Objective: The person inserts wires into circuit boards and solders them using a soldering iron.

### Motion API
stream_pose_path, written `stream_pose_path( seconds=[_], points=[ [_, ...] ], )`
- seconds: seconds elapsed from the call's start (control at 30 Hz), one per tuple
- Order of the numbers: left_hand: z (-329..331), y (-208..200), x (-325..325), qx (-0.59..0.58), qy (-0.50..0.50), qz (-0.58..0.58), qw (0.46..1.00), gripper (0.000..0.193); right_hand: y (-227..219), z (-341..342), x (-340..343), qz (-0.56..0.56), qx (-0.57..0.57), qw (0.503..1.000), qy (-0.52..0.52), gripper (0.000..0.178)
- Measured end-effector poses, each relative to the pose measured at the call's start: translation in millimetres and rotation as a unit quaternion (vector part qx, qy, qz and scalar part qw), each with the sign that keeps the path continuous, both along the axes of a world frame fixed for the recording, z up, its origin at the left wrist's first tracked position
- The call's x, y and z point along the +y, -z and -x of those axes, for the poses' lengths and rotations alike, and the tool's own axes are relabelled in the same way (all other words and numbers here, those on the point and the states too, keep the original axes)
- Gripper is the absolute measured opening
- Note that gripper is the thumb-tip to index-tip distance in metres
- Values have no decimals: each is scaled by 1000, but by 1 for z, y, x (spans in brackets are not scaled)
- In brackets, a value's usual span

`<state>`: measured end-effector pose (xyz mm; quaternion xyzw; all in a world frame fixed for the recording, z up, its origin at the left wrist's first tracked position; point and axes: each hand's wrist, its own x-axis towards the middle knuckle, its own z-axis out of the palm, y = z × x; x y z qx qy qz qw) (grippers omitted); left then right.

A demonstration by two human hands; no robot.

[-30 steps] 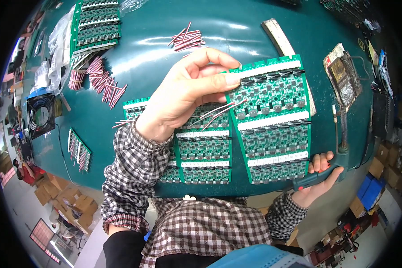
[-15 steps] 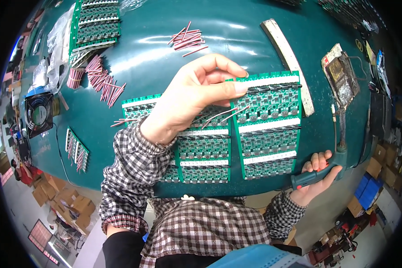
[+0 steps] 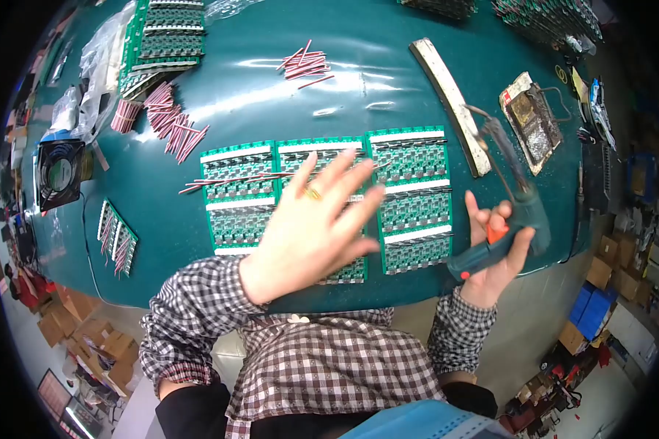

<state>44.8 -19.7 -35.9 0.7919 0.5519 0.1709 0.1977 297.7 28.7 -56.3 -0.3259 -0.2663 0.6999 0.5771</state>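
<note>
Three green circuit board panels lie side by side on the table: a left panel (image 3: 241,219), a middle panel (image 3: 293,149) and a right panel (image 3: 416,197). Over the middle one hovers my left hand (image 3: 311,223), fingers spread and slightly blurred, holding nothing; whether it touches the boards I cannot tell. It hides much of that panel. Thin reddish wires (image 3: 227,180) lie across the upper part of the left panel and run under my fingers. My right hand (image 3: 496,267) grips a dark green soldering gun (image 3: 529,219) with an orange trigger, its metal tip raised near a pale strip (image 3: 447,99).
Beyond the panels lies a small pile of red wires (image 3: 304,66). More loose wires (image 3: 170,121), a wire bundle (image 3: 127,115), stacked boards (image 3: 170,40) and a black fan (image 3: 60,174) stand left. A small board piece (image 3: 117,238) lies nearer. Right is a stained metal tray (image 3: 532,121).
My left hand has let go of the right panel, which now lies flat in the row, and has moved left and nearer, fingers spread. My right hand has raised the soldering gun leftward.
</note>
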Motion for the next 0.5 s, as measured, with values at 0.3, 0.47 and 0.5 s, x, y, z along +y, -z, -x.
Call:
stream_pose_path(
  seconds=[0.3, 0.47, 0.5],
  points=[
    [-5, 24, -19, 3, -63, -1, 998, 65, 15, 41, -12, -15, -100, 994, 31, 38],
    [0, 23, -19, 17, -74, -26, 997, 64, 16, 39, -9, -14, -92, 995, 29, 37],
    [1, 20, -20, 10, -66, -4, 998, 65, 15, 39, -8, -5, -84, 996, 27, 36]
  ],
)
